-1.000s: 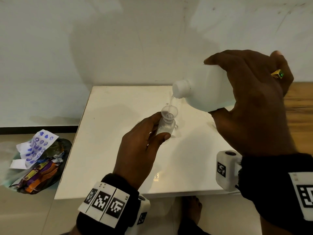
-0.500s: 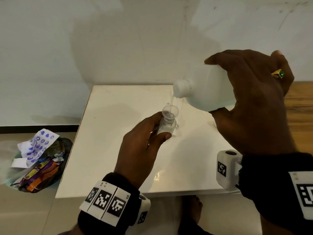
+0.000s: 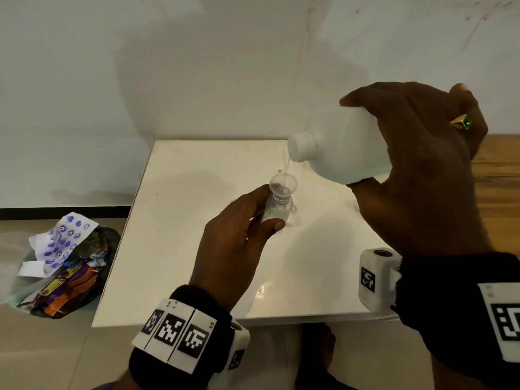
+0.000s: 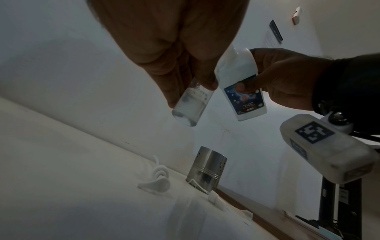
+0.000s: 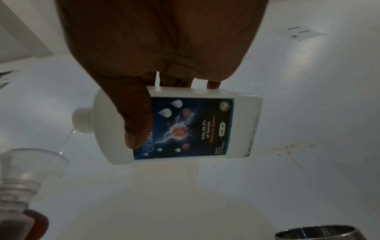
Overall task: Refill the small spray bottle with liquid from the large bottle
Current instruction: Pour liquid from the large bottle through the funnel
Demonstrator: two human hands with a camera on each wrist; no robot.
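Now, left hand: the left hand (image 3: 233, 235) grips the small clear plastic spray bottle (image 3: 275, 211), fingers and thumb wrapped round its body, holding it above the white tabletop (image 3: 183, 220).
Funnel: a small clear plastic funnel (image 3: 282, 183) sits in the bottle's open neck, above the left thumb.
Right hand: the right hand (image 3: 416, 170) clasps the large white plastic bottle (image 3: 340, 147) with a blue label, tipped on its side, mouth toward the left hand.
Liquid: a thin clear stream (image 5: 66, 140) falls from the mouth into the funnel.
Beyond the hands: a steel cup (image 4: 206, 168) stands on the tabletop.
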